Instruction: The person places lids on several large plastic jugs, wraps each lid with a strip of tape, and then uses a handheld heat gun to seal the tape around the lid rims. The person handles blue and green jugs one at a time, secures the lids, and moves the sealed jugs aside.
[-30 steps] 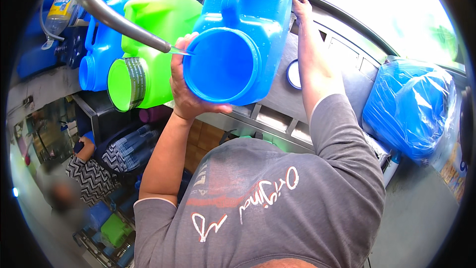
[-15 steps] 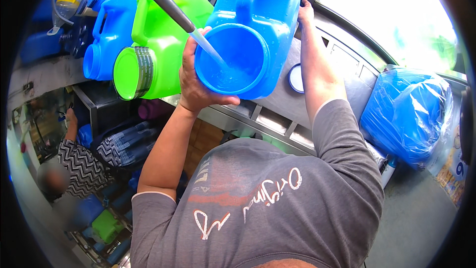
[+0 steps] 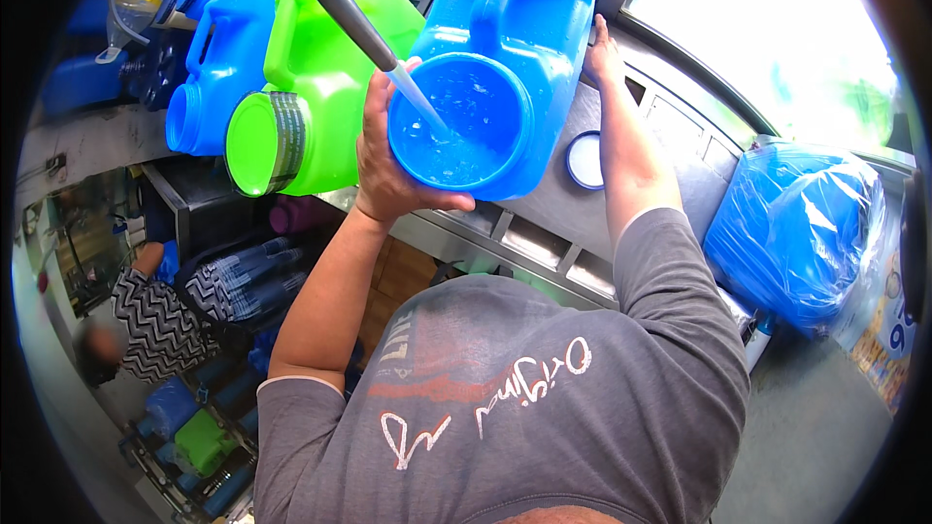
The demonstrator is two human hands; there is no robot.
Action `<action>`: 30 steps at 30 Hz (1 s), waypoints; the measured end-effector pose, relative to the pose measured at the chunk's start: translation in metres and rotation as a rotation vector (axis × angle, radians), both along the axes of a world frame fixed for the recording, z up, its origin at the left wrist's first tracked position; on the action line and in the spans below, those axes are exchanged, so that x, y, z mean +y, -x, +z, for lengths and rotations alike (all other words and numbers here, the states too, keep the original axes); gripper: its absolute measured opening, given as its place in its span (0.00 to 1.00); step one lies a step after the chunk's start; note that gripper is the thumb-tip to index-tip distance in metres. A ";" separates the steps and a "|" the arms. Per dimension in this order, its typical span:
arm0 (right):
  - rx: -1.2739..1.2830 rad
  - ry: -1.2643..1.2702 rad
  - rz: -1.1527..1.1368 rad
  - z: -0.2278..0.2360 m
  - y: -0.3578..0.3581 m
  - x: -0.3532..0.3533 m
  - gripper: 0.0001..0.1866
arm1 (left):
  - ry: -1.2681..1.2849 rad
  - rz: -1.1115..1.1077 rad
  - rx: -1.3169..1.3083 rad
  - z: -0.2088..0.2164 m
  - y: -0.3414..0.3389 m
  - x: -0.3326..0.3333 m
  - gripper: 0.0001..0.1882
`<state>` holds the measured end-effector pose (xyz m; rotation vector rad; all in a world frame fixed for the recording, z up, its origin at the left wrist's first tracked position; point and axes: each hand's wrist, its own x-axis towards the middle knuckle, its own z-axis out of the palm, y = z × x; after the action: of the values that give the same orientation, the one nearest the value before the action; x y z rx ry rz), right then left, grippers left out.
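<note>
A large blue plastic jug [image 3: 551, 63] lies tilted with its wide round mouth toward me. My left hand [image 3: 383, 150] is wrapped round the left and lower side of its neck, thumb along the bottom of the rim. From a bent metal spout [image 3: 348, 15], a stream of water [image 3: 421, 101] runs into the mouth, where bubbling water shows. My right hand [image 3: 604, 56] is at the jug's far right side with fingers stretched out, partly hidden behind the arm and jug; whether it presses the jug is unclear. A round white cap with a blue rim [image 3: 584, 159] lies beside my right forearm.
Left of the jug stand a capped green jug [image 3: 325, 126] and a smaller blue jug [image 3: 228, 63]. A metal counter [image 3: 670, 170] runs to the right, with a plastic-wrapped blue bundle [image 3: 796, 233] at its end. Another person [image 3: 165, 320] is at the lower left, near racked containers.
More bubbling water shows inside the jug's mouth. The jug and both my hands sit slightly lower and further right in the picture. The other person's arm has come down.
</note>
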<state>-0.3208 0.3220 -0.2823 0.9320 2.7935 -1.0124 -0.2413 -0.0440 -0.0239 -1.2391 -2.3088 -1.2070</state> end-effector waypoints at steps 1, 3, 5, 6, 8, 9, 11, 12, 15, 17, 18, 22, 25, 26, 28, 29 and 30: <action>0.001 -0.005 0.015 -0.008 0.000 0.003 0.47 | -0.013 -0.006 -0.020 -0.001 0.000 0.000 0.81; -0.007 -0.016 -0.016 -0.033 0.003 0.009 0.44 | -0.042 -0.022 -0.058 -0.002 0.001 0.000 0.81; -0.052 -0.007 -0.017 -0.067 0.006 0.017 0.42 | -0.068 -0.026 -0.080 -0.005 0.002 0.000 0.81; -0.093 0.011 -0.003 -0.082 0.011 0.026 0.40 | -0.072 -0.035 -0.086 -0.006 0.002 0.000 0.81; 0.048 0.010 -0.036 -0.107 0.016 0.037 0.35 | -0.099 -0.028 -0.102 -0.008 0.003 -0.001 0.80; 0.161 0.025 -0.098 -0.115 0.016 0.040 0.33 | -0.112 -0.034 -0.115 -0.009 0.003 0.000 0.80; -0.233 0.034 0.042 -0.112 0.001 0.058 0.36 | -0.151 -0.048 -0.124 -0.011 0.004 0.000 0.80; -0.399 -0.123 0.159 -0.107 -0.015 0.056 0.25 | -0.177 -0.060 -0.171 -0.012 0.004 0.001 0.80; -0.641 -0.103 0.419 -0.078 -0.094 0.043 0.17 | -0.178 -0.060 -0.161 -0.013 0.005 0.002 0.80; -0.483 -0.108 0.328 -0.064 -0.156 0.018 0.16 | -0.183 -0.060 -0.153 -0.013 0.005 0.003 0.79; -0.349 -0.133 0.234 -0.059 -0.183 0.005 0.13 | -0.207 -0.068 -0.174 -0.012 0.005 0.004 0.79; -0.178 -0.078 -0.065 -0.048 -0.255 -0.039 0.12 | -0.188 -0.065 -0.064 -0.009 0.007 0.004 0.76; -0.143 0.026 -0.221 -0.042 -0.293 -0.072 0.14 | -0.173 -0.061 -0.057 -0.011 0.012 0.002 0.75; -0.124 0.058 -0.216 -0.039 -0.305 -0.083 0.15 | -0.150 -0.042 -0.043 -0.015 0.014 0.000 0.75; -0.053 0.201 -0.185 -0.030 -0.316 -0.107 0.18 | -0.124 0.017 -0.086 -0.030 0.013 -0.009 0.76; -0.087 0.331 -0.166 -0.021 -0.314 -0.118 0.17 | -0.152 0.034 -0.180 -0.040 0.010 -0.017 0.76; -0.052 0.464 -0.179 -0.008 -0.314 -0.133 0.17 | -0.264 0.025 -0.311 -0.055 0.003 -0.023 0.75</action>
<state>-0.0069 0.1886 -0.2903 1.1227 2.3005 -1.5425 -0.2440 -0.0669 -0.0784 -0.9859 -2.2585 -1.7355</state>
